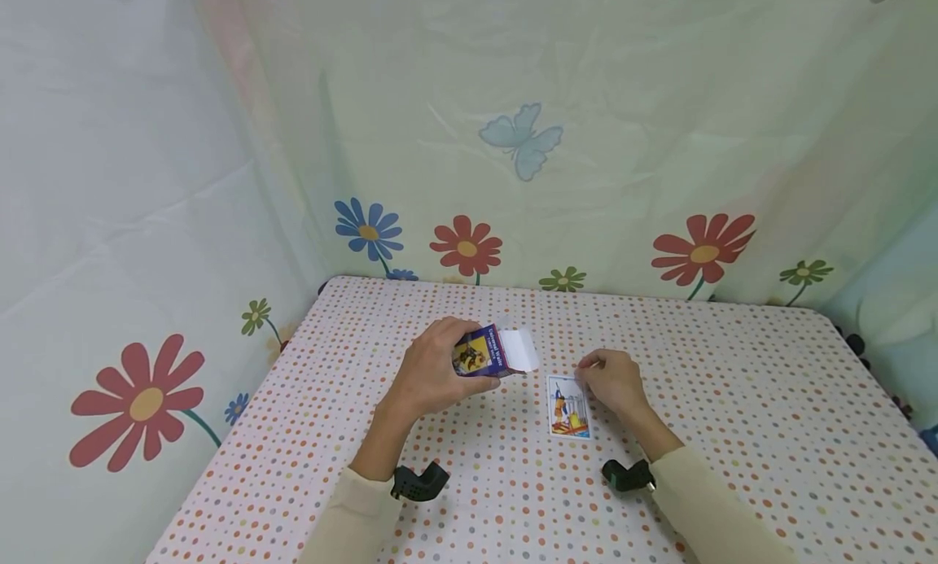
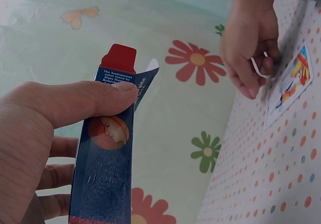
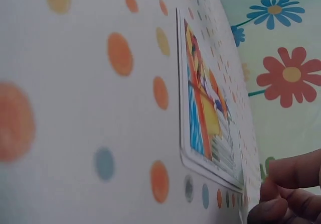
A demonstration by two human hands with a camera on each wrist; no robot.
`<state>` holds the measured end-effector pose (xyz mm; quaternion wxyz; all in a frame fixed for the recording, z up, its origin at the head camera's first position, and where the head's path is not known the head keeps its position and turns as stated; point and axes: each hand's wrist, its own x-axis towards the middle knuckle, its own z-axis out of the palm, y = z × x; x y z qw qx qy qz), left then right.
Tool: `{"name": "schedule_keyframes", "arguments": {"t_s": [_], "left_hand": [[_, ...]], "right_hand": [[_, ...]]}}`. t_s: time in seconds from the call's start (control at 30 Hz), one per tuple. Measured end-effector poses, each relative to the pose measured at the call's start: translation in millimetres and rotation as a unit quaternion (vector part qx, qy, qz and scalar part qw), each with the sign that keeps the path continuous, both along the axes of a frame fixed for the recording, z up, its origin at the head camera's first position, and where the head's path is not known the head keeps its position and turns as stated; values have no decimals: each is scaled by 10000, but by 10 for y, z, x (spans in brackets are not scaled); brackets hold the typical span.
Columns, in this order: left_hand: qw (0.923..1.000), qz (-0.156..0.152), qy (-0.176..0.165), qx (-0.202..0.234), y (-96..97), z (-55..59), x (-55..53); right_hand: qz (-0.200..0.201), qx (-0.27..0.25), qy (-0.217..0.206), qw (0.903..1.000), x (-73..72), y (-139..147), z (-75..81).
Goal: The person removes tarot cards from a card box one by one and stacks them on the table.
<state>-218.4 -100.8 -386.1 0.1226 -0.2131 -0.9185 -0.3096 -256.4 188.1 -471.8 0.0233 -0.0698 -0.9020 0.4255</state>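
Observation:
My left hand point(image 1: 432, 373) grips a dark blue tarot card box point(image 1: 472, 357), thumb on one narrow side and fingers on the other. The box is tilted, its white-lined end flap point(image 1: 519, 351) folded out toward the right; in the left wrist view a red tab point(image 2: 120, 58) also sticks out. A picture card point(image 1: 567, 407) with a white border lies face up on the table. My right hand point(image 1: 614, 378) is beside the card's far right corner, fingers loosely bent; in the right wrist view its fingertips point(image 3: 271, 209) appear just off the card's edge. Nothing shows between them.
A pink-white dotted cloth covers the table point(image 1: 410, 507). Behind it and at the left hang curtains point(image 1: 586, 141) printed with flowers and a butterfly. A black wrist camera point(image 1: 420, 481) sits on the left wrist and another camera point(image 1: 628, 475) on the right.

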Motion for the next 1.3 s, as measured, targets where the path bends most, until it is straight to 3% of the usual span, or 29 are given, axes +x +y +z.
{"name": "schedule_keyframes", "arguments": {"t_s": [0.53, 0.8, 0.93, 1.13, 1.3], "left_hand": [[9998, -76, 123, -110, 4, -11, 2], [9997, -88, 158, -135, 13, -23, -9], [9997, -100, 140, -159, 17, -26, -12], [9998, -112, 30, -186, 24, -20, -9], [9998, -155, 40, -155, 31, -22, -5]], "right_hand": [[-597, -459, 613, 9953, 117, -215, 192], [-778, -1017, 884, 9878, 201, -339, 367], [-804, -1525, 1109, 9788, 244, -408, 445], [-774, -2540, 1427, 9535, 320, -539, 549], [-524, -2825, 1609, 9442, 388, -657, 613]]}}
